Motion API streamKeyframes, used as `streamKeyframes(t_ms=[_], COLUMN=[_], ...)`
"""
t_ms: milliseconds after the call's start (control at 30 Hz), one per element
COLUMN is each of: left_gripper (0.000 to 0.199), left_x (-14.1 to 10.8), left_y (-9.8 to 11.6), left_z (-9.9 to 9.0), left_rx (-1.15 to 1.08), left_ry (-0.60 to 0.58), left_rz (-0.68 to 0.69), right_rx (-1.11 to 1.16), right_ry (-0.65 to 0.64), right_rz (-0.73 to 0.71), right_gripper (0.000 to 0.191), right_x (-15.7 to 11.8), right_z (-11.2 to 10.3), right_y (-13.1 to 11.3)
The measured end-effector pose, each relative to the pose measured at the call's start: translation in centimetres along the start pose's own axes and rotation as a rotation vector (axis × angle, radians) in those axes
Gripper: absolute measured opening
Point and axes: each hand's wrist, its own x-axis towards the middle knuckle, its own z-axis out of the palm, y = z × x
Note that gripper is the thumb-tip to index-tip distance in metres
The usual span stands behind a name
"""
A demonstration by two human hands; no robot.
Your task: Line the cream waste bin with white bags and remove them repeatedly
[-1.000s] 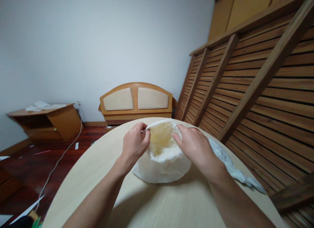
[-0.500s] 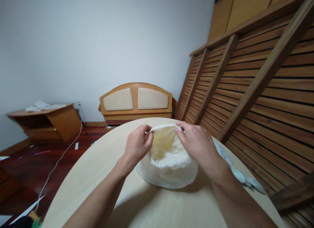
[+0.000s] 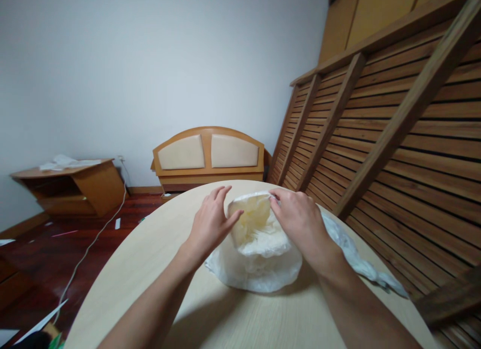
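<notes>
1. Bag (image 3: 263, 246): on the worktop (image 3: 150, 238), mouth facing up, long axis of its spread running left to right.
2. Right hand (image 3: 296, 213): grip pinching the rim's far right.
3. Left hand (image 3: 210, 216): grip released, spread beside the rim's left.

Glossy, crinkled white plastic bag (image 3: 260, 264)

Location: you work in a home, apparently a bedroom: padded headboard (image 3: 208, 151), low cabinet (image 3: 95, 186), dark wood floor (image 3: 41, 248).
</notes>
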Motion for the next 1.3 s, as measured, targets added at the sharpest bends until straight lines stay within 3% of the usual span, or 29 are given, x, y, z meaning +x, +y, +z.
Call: streamKeyframes(t_ms=[133,267,433,700,933,1067,1167,1300], left_gripper=[0.028,0.012,0.011,0.011,0.012,0.012,0.012,0.02], left_x=[0.4,0.7,0.6,0.5,0.4,0.6,1.0,1.6], left_y=[0.4,0.5,0.6,0.7,0.6,0.3,-0.5,-1.9], left_z=[0.0,0.1,-0.1,0.1,0.2,0.2,-0.2,-0.6], left_rx=[-0.059,0.013,0.098,0.107,0.068,0.05,-0.048,-0.259], left_ry=[0.007,-0.044,-0.024,0.032,0.023,0.067,0.102,0.065], left_rz=[0.108,0.033,0.037,0.124,0.197,0.101,-0.005,-0.134], right_rx=[0.048,0.054,0.094,0.299,0.403,0.529,0.655,0.897], right_ry=[-0.003,-0.045,-0.073,0.069,-0.028,0.046,0.102,0.028], right_rz=[-0.039,-0.065,-0.088,-0.283,-0.282,-0.25,-0.151,-0.096], right_gripper=[0.031,0.032,0.029,0.028,0.024,0.03,0.037,0.049], right_x=[-0.1,-0.2,-0.4,-0.5,-0.2,0.0,0.1,0.3], right_z=[-0.1,-0.4,-0.3,0.0,0.4,0.7,0.4,0.2], right_y=[-0.4,-1.0,-0.9,-0.4,-1.0,-0.6,-0.5,-0.5])
